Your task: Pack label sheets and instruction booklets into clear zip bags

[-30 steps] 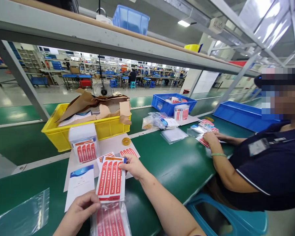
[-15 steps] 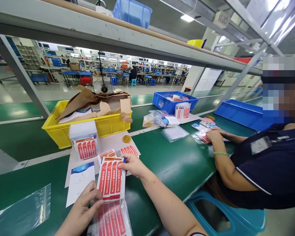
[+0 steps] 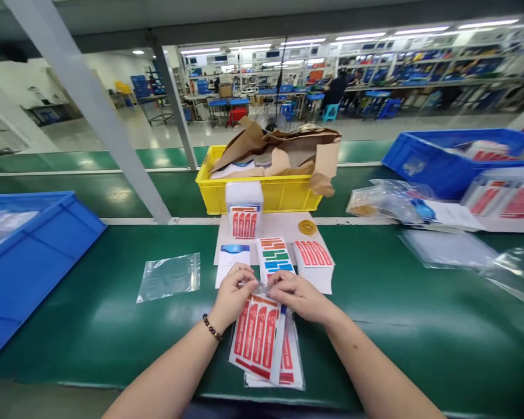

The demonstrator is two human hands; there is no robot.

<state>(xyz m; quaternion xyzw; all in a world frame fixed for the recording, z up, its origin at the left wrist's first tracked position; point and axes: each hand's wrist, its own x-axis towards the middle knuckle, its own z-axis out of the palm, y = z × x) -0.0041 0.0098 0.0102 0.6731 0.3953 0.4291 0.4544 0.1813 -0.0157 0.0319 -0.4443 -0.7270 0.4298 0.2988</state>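
Left grip (image 3: 236, 291): is pinching the top edge of the filled bag (image 3: 255, 334).
Right grip (image 3: 296, 293): is pinching the same edge, more to the right.
Filled bag: is partly covering a second bag (image 3: 290, 361) on the tabletop (image 3: 113, 337).
Just ahead: booklet (image 3: 233, 263), coloured sheet (image 3: 274, 256) and label stack (image 3: 313, 254) are lying in a row.
Behind: yellow bin (image 3: 283, 195) is holding brown paper (image 3: 294, 145).

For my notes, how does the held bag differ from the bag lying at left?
The held bag shows a red-printed sheet inside; the left bag shows green table through it. Left hand and right hand hold the held bag's top; the left bag lies untouched. Both are clear plastic.
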